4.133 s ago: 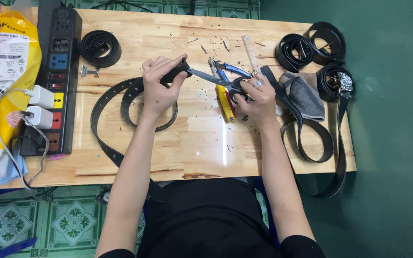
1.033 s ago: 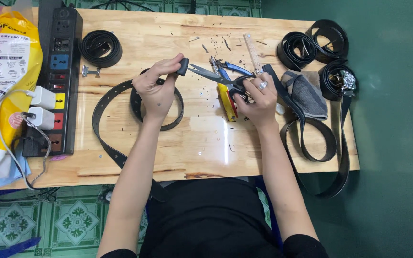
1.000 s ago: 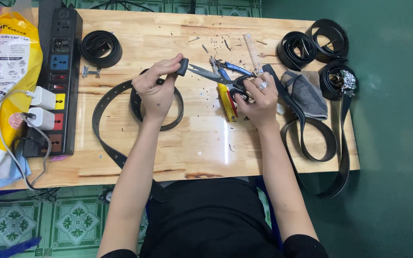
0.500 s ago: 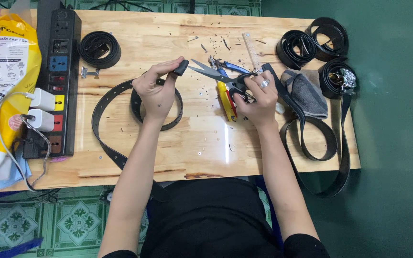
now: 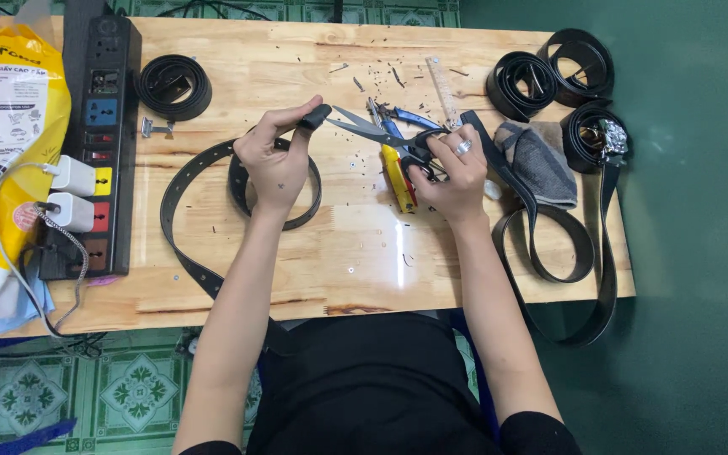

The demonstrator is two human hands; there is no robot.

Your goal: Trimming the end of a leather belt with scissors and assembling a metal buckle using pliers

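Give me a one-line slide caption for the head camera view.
Left hand holds a black belt end up to open scissors gripped in the right hand, over a wooden table.

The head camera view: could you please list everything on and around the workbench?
wooden table: one, light wood, centre
belt end: one, black, pinched in left hand
scissors: one, black handles, in right hand
coiled belts: four, black, far corners
loose belt: one, black, right edge
pliers: one, blue handles, centre
utility knife: one, yellow, centre
power strip: one, black, left
bag: one, yellow, far left
cloth: one, grey, right
left hand: centre
right hand: centre
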